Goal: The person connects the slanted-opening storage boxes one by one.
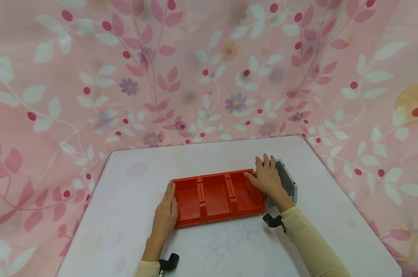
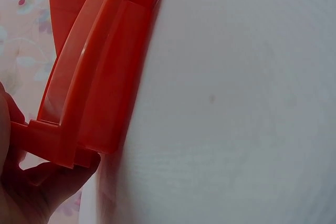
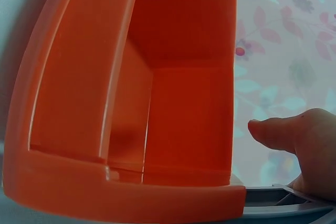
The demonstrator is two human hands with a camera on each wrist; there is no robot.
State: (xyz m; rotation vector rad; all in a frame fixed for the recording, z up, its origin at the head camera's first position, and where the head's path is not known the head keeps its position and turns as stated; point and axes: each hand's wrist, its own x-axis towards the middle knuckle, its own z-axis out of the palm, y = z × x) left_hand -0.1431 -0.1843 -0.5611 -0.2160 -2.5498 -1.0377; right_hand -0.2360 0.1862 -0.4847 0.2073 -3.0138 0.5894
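Three red plastic storage bins stand side by side in a row on the white table: a left bin, a middle bin and a right bin. My left hand lies along the outer wall of the left bin with fingers extended; in the left wrist view its thumb touches the bin's lower corner. A grey bin adjoins the row on the right. Over its near-left part, my right hand spreads its fingers, with the thumb stretched out straight toward the right red bin.
The white table has rounded corners. Pink floral cloth hangs behind it and on both sides. A black wrist camera sits on the left wrist, another camera on the right.
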